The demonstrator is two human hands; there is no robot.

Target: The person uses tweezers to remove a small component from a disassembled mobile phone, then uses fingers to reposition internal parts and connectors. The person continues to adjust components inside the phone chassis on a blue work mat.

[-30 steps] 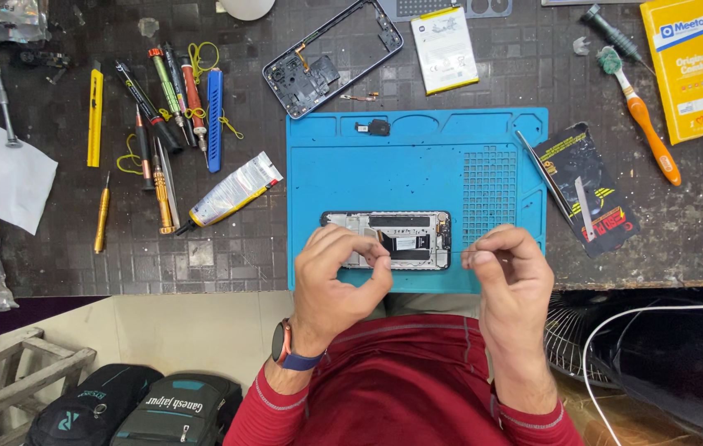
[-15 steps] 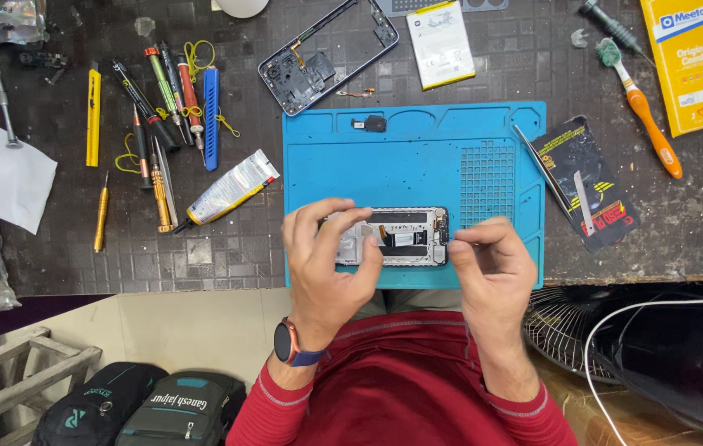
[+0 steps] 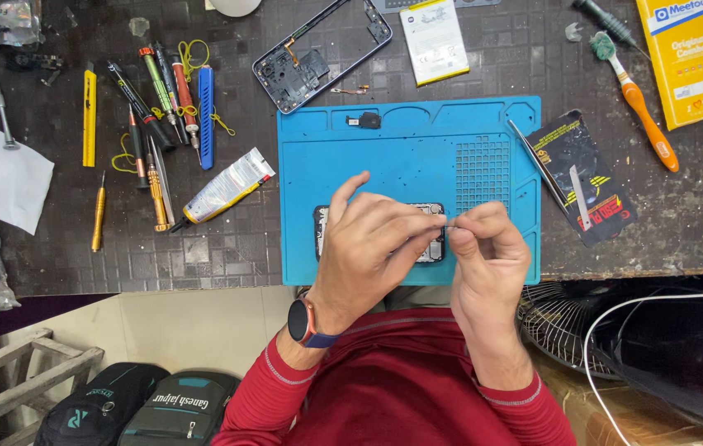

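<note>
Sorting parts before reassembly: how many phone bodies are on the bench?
2. One opened grey phone frame lies at the top, above the blue silicone mat; one opened phone lies on the mat under both hands, mostly covered. Others may be hidden.

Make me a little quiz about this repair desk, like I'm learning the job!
1. True or false: the phone lies on the blue mat.
2. Which side of the mat is the glue tube on? A. left B. right
3. The left hand and right hand meet over the ____.

Key
1. True
2. A
3. phone
</note>
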